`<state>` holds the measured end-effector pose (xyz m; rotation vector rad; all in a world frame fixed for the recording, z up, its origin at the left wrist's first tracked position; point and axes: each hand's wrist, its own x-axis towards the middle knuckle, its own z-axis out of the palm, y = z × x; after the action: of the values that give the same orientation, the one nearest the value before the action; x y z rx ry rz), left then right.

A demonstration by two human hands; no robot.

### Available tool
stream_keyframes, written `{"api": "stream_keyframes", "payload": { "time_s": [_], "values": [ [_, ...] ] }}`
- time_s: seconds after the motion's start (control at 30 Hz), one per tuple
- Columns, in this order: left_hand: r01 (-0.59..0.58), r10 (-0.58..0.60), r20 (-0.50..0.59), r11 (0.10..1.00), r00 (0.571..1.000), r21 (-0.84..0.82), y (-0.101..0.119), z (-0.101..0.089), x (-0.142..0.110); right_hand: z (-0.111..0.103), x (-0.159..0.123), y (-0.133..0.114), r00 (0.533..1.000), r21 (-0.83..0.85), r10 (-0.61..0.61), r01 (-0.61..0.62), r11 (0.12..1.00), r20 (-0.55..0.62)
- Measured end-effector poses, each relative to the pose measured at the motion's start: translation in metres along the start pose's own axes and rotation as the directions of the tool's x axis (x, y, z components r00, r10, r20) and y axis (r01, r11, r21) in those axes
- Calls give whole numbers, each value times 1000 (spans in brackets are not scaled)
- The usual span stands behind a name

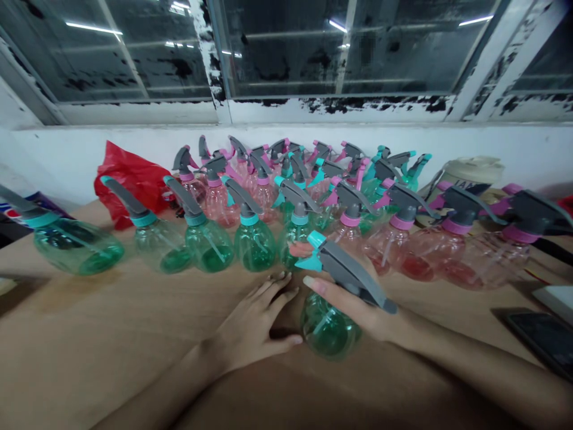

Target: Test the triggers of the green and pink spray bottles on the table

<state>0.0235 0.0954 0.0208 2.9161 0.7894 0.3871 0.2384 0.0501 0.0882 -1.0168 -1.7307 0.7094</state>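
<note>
My right hand (358, 310) is wrapped round the neck of a green spray bottle (329, 331) near the front of the table. The bottle has a grey and turquoise trigger head, and its nozzle points to the left. To the left of it, my left hand (250, 328) lies on the tabletop with its fingers stretched out and holds nothing. Just beyond my hands runs a front row of spray bottles, green ones (255, 248) on the left and pink ones (416, 257) on the right. The neck of the held bottle is partly hidden by my fingers.
More spray bottles (219, 197) crowd behind the front row, against the white wall. A red plastic bag (129, 179) sits at the back left. A pale container (470, 170) stands at the back right, and a dark phone (541, 337) lies on the wooden table (111, 352) at the right edge.
</note>
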Motion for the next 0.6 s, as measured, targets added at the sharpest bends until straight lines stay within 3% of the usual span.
{"api": "stream_keyframes", "payload": {
  "time_s": [0.6],
  "values": [
    [25,-25,60,1000,998,-5,3,-5,1,0,-2,1,1000,-19,12,-12,1000,-7]
  ]
}}
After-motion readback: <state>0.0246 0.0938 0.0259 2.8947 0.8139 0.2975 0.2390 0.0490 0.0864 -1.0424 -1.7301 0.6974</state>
